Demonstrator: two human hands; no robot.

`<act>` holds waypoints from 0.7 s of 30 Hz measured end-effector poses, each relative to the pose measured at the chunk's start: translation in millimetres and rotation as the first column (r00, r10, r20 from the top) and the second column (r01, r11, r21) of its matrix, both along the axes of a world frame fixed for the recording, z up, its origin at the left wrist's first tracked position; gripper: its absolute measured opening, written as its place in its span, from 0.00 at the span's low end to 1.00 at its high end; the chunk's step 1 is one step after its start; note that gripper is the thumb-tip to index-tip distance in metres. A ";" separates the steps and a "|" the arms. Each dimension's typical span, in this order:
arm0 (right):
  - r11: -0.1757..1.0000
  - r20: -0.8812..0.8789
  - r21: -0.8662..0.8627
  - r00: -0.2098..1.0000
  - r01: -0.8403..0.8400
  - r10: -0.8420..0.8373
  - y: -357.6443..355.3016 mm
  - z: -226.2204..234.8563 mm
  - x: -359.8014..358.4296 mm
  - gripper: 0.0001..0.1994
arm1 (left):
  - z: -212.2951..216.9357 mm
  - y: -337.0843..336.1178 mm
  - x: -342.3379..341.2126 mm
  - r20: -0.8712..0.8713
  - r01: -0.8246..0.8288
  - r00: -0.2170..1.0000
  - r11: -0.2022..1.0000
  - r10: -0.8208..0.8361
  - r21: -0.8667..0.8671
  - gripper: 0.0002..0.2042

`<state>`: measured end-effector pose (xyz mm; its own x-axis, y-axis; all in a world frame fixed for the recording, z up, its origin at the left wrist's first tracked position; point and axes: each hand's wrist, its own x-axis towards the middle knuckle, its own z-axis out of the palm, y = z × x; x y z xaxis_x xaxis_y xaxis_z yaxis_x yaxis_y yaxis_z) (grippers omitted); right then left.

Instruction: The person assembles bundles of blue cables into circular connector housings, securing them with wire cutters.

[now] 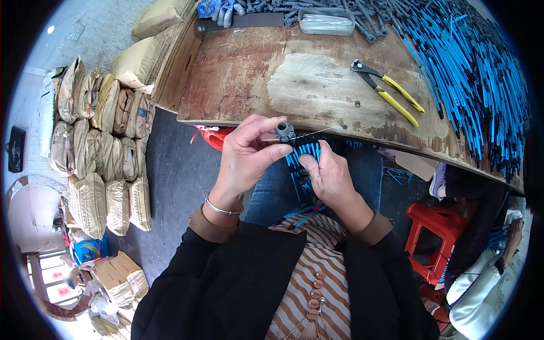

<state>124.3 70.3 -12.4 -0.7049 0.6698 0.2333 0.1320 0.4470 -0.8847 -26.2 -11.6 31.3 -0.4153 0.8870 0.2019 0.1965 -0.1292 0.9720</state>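
Observation:
My left hand (245, 148) pinches a dark grey ribbed plastic part (284, 131) with a round hole at its top, just in front of the table's near edge. A thin metal wire (322, 131) runs sideways at this part, its ends sticking out on both sides. My right hand (328, 174) is closed on a bundle of blue strips (306, 151), its thumb pressed across them. The strips fan out below the grey part; whether they are joined to it I cannot tell. More strips hang down toward my lap.
Yellow-handled cutting pliers (391, 93) lie on the worn wooden table (238, 73). A large heap of blue and black strips (476, 85) covers its right side. Behind stand a clear box of wires (326, 22) and grey parts (368, 22). A red stool (433, 238) and seated person are right; sacks (88, 198) left.

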 end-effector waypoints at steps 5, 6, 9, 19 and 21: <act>0.990 0.021 -0.049 0.991 -0.134 0.135 9.4 -0.6 1.0 0.14 | 2.9 -3.4 -11.3 -0.010 0.105 0.994 0.994 -0.105 0.001 0.21; 0.985 0.041 -0.043 0.985 -0.167 0.169 12.3 -0.6 0.9 0.13 | 2.3 -3.2 -14.3 -0.045 0.155 0.987 0.988 -0.155 0.016 0.21; 0.949 -0.018 -0.152 0.961 -0.277 0.277 23.2 0.6 0.5 0.14 | -1.6 -3.6 -21.1 -0.037 0.197 0.980 0.980 -0.196 0.018 0.21; 0.964 0.067 0.087 0.967 -0.252 0.246 26.4 -9.3 0.0 0.16 | 3.4 0.6 -10.6 0.075 0.137 0.988 0.991 -0.136 -0.012 0.21; 0.950 -0.021 0.005 0.950 -0.313 0.313 31.9 -10.5 -2.4 0.17 | 3.1 2.9 -16.3 0.048 0.211 0.976 0.978 -0.211 0.006 0.20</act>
